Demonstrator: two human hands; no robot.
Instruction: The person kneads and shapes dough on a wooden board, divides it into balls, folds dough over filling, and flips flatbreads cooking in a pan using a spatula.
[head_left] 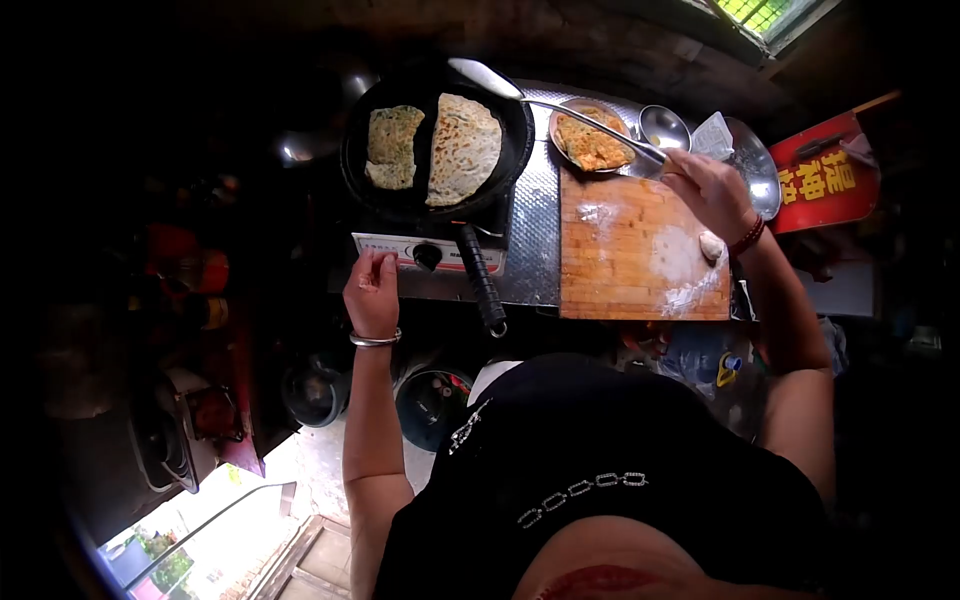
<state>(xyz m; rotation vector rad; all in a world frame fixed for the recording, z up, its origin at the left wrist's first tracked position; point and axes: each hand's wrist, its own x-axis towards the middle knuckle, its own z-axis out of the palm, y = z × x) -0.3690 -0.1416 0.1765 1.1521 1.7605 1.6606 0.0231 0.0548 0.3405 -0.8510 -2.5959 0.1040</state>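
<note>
My right hand [705, 188] is closed round the handle end of a long metal spatula [590, 123], whose blade reaches over the top right rim of a black frying pan [437, 196]. Two pieces of flatbread lie apart in the pan: a smaller greenish one [393, 147] at left and a larger browned half-round [465, 150] at right. My left hand [373, 292] has its fingers drawn together at the front left corner of the stove [375, 246], left of the knob; whether anything is between the fingertips is too small to tell.
A floured wooden board [610, 270] bears a small dough lump [711, 246]. Behind it are a plate of browned flatbread [595, 140] and a metal bowl [664, 129]. The pan's black handle [482, 280] points toward me. A red sign [827, 180] is at right.
</note>
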